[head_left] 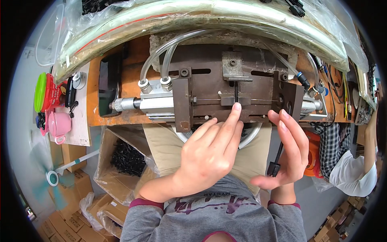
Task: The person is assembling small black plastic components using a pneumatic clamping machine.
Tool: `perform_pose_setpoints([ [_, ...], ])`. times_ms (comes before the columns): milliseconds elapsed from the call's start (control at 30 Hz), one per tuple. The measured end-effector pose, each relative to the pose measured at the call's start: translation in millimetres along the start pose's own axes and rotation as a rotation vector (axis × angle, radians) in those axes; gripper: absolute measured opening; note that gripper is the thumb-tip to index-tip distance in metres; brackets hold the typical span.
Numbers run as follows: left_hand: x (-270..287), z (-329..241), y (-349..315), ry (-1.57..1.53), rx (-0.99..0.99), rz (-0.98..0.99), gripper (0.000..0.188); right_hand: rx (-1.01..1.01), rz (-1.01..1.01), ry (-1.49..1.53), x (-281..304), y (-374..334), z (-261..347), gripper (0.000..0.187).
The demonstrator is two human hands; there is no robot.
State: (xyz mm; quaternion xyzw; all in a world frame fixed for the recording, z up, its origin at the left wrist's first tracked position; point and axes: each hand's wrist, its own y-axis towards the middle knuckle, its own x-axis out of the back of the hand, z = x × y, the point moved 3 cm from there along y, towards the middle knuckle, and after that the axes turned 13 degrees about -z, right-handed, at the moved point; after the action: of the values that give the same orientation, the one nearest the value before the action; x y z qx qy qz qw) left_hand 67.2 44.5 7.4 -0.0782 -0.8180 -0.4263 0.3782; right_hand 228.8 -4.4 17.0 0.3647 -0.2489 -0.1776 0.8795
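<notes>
My left hand [211,147] reaches over the front of a brown metal fixture [209,84], its fingers stretched out. The tip of its index finger touches the near end of a thin black part [237,89], which lies in a small metal block at the fixture's middle. To the right, my right hand [296,149] is raised beside the fixture's near edge, with the thumb apart from the fingers. A slim black plastic rod with a wider end [274,168] lies along its palm; how the fingers hold it is partly hidden.
Silver air cylinders [157,105] with clear hoses flank the fixture on the wooden bench [100,120]. Below left stands an open carton [105,163] of black parts. A plastic-wrapped roll [201,18] spans the back. Another person [354,173] sits at right; a pink cup [59,124] stands left.
</notes>
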Motion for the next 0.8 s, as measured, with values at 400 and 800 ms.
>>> perform_pose_setpoints([
  [400,1.7,-0.2,2.5,0.015,0.02,0.059,0.025,-0.038,0.084,-0.145,-1.6,-5.0,4.0,0.035],
  [800,-1.0,2.6,-1.0,-0.01,-0.035,0.019,0.025,0.006,0.11,-0.184,-6.5,-7.7,9.4,0.029],
])
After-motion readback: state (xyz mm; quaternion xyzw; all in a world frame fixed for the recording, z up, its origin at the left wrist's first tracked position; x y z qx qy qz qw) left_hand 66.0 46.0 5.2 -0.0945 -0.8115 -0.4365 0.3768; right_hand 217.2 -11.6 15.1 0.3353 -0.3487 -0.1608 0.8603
